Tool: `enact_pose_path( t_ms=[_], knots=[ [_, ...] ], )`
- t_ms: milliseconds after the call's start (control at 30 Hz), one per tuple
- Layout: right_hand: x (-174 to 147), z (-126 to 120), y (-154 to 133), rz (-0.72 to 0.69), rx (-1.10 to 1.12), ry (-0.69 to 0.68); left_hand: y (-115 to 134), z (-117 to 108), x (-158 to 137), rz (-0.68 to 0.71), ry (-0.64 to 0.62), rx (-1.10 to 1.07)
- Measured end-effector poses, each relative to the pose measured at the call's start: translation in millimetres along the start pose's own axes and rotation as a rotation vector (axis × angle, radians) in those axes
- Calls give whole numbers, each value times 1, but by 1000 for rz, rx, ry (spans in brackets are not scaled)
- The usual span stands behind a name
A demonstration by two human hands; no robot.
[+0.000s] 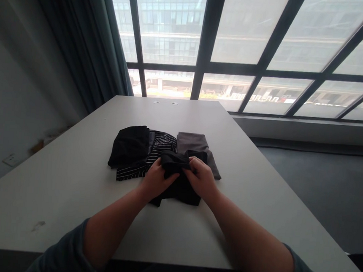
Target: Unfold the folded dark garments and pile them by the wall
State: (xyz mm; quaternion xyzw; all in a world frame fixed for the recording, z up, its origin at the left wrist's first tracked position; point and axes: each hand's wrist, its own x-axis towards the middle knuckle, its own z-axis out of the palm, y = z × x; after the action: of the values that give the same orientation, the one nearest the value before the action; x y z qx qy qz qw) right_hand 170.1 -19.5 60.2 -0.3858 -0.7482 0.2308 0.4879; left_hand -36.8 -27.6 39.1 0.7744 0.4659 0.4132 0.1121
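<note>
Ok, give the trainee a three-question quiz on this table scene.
1. True or false: both hands grip the black cloth.
2. Which garment lies directly behind the right hand? A) grey B) striped C) white
3. Fill in: the striped garment lies between the grey one and a folded ____ one.

Key: 1 true; 2 A; 3 black. The left hand holds the cloth's left side, on the table.
</note>
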Motion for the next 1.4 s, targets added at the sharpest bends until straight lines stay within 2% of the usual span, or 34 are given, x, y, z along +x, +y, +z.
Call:
enact_pose_path(
  t_ms=[100,200,300,433,500,600,733,833,967,1067,1133,1267,1333,1400],
  knots=[
    [0,1,4,8,-47,-61,-3,0,1,-14,-9,-102],
    [6,-6,12,-24,-128,-78,-7,-6,5,-202,102,-210],
    [14,-19,20,37,-213,37,-9,-20,10,-258,164,-195],
    [19,-35,25,219,-247,291,-7,-44,15,-181,270,107],
    [19,-37,27,336,-135,370,-3,-51,15,-143,308,213],
    [20,-32,31,480,196,385,2,-51,12,-95,291,182],
    [23,-22,30,566,733,130,-1,-43,10,-183,258,-61],
    [21,-21,27,514,857,3,-6,-38,12,-311,241,-316],
    [19,-23,29,424,678,30,-11,-36,17,-400,246,-588],
    [20,-24,38,472,483,196,-11,-38,19,-440,273,-702],
    [21,-23,45,532,400,312,-8,-39,17,-370,263,-650],
    [20,-20,46,594,415,428,6,-37,4,-77,175,-475],
    [18,-21,37,563,405,506,13,-35,-1,-59,92,-572],
    [15,-25,25,441,232,560,12,-35,-1,-117,11,-737]
  ],
)
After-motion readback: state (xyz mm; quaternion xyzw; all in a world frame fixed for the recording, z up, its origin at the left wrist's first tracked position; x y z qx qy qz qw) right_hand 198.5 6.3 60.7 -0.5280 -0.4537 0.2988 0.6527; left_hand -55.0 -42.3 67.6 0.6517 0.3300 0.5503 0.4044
